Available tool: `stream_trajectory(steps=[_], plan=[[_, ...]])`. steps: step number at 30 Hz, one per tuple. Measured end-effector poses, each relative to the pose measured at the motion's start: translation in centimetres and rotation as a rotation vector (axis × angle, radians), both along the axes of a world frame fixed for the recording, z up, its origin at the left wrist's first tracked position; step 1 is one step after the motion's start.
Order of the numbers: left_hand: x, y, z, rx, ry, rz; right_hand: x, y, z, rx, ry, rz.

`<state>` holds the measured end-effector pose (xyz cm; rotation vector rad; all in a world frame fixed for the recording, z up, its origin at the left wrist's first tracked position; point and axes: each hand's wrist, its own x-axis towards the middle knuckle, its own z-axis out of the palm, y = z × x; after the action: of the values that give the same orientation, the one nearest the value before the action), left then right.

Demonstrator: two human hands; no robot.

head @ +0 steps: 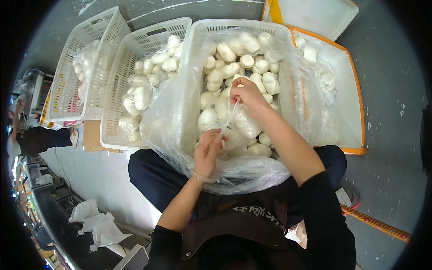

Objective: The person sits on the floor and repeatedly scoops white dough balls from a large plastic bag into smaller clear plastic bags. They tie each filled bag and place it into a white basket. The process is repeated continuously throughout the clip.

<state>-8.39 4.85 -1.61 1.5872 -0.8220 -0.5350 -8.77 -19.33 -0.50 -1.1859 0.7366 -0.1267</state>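
Before me stands a white plastic crate [243, 23] lined with a large clear plastic bag [168, 118]. It is filled with rounded white food pieces [216, 79], whose exact kind I cannot tell. On top of them rests a small clear plastic bag [246, 121] of the same pieces, its neck drawn together. My right hand [248, 92] pinches stretched plastic strands above that neck. Lower and to the left, my left hand [207, 148] grips plastic at the near side of the neck. A pale band circles the left wrist.
Left of the crate stand a second white crate [109, 131] and a third [65, 116], both holding bagged white pieces. An orange-edged white foam box [349, 111] with plastic bags is on the right. An orange pole [374, 222] lies lower right. Another person [33, 140] stands far left.
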Motion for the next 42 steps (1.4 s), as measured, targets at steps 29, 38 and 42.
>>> stream_trajectory(steps=[29, 38, 42], plan=[[-4.1, -3.2, -0.1, 0.267, -0.723, -0.179, 2.0, 5.4, -0.4, 0.311, -0.036, 0.199], [0.7, -1.9, 5.4, -0.004, -0.552, 0.287, -5.0, 7.3, 11.5, -0.025, -0.264, 0.294], [5.7, -1.2, 11.3, -0.025, -0.818, 0.144, -4.1, 8.2, 16.7, -0.131, -0.606, 0.325]])
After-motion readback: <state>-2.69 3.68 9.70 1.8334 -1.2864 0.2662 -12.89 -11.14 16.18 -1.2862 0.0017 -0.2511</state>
